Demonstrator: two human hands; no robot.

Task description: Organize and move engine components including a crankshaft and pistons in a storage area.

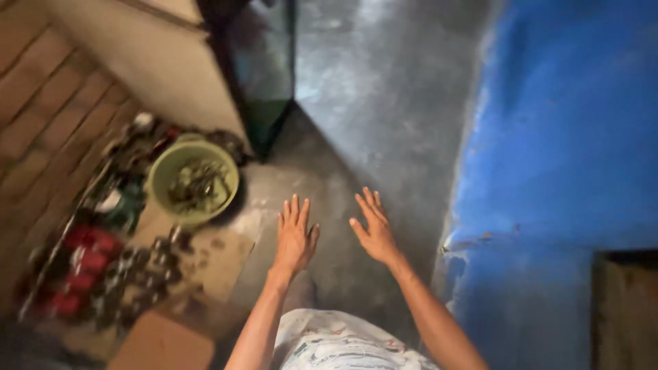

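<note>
The fingers (296, 209) of the left hand (295, 240) were spread flat and straight, gripping nothing, and the fingers (371, 204) of the right hand (375, 235) were likewise splayed open and empty. Both palms faced down over the grey concrete floor (384, 123), well above it as far as the blurred view allowed, with a small gap between the two hands.

The nearest thing was a green bowl (194, 180), which sat on the floor to the left of the left hand and somewhat farther from the person. It held a jumble of small dark metal parts (199, 185); their kind could not be told. Any reach toward that bowl would, in my judgement, go best with the left hand, kept low and slow, since the floor around the bowl was crowded.

Below and left of the bowl lay more scattered dark pieces (147, 267) and some red items (82, 257), too smeared to name, with a flat piece of cardboard (161, 346) nearer the person. Beyond the bowl stood a pale cabinet (151, 65) with a dark edge. Far right of the bowl rose a blue wall (569, 137).
</note>
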